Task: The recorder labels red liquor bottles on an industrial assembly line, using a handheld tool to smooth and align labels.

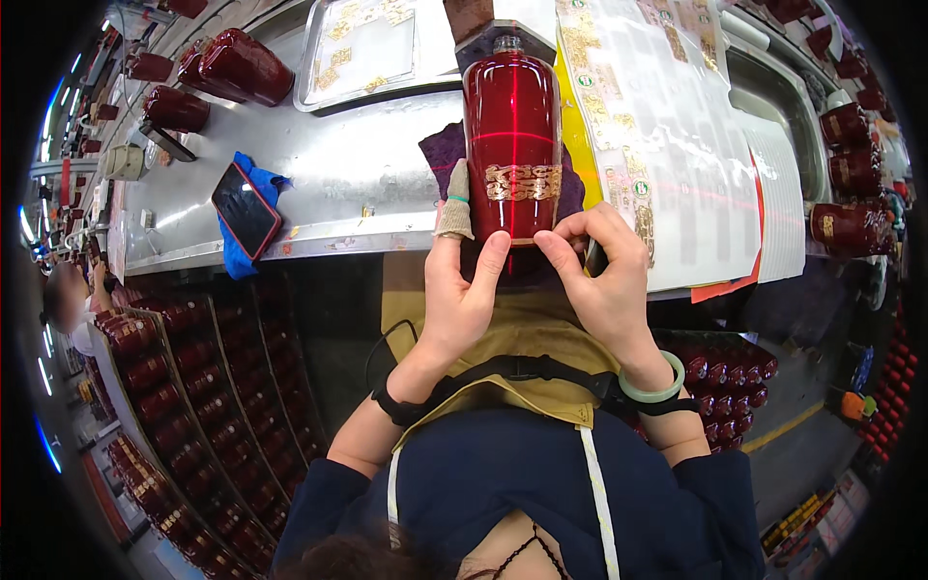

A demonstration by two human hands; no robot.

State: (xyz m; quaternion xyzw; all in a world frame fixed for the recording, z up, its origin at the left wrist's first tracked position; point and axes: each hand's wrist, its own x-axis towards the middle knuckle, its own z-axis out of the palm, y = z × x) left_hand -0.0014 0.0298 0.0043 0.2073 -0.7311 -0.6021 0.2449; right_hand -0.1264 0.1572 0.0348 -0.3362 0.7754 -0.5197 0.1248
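A glossy dark red glass bottle lies in front of me, its clear threaded neck pointing away. A gold patterned decal sits on its lower body, and red laser lines cross the glass. My left hand grips the bottle's lower left side; a cloth cover wraps a finger laid along the glass, and the thumb is at the base. My right hand has its thumb on the base's right corner, fingers curled beside it. A thin gold band shows between the thumbs.
Sheets of gold decals lie right of the bottle, and a metal tray with more decals is at the back left. A phone rests on a blue cloth. Red bottles stand far left; racks of bottles fill the lower left.
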